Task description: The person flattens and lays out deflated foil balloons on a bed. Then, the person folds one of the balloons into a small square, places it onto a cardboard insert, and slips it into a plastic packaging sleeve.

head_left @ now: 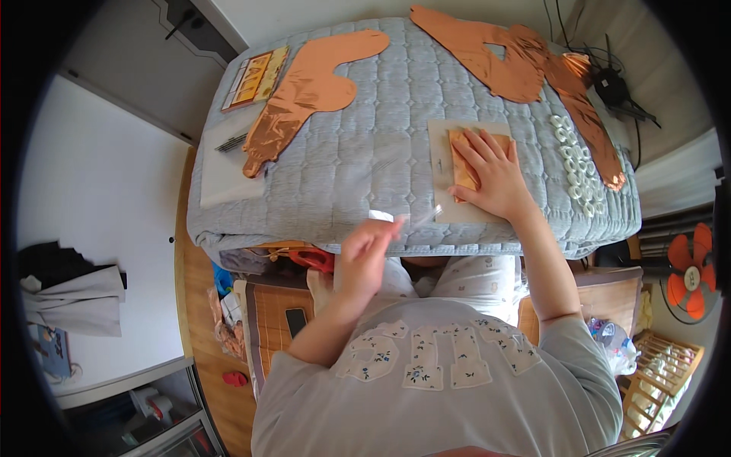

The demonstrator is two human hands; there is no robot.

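My right hand lies flat, fingers spread, on a folded copper foil balloon. Under that packet is a pale translucent sheet near the bed's front edge. To the left, my left hand is closed in a pinch, slightly blurred, at a thin clear strip that points toward the packet. A small white piece shows just behind its fingers; whether it is held I cannot tell. A flat copper foil balloon lies at the far left, and more copper foil spreads over the far right.
Several white ring-shaped rolls lie on the quilted bed at right. A black router with cables stands behind them. At left are a yellow package and thin dark sticks on a clear bag. An orange fan stands right.
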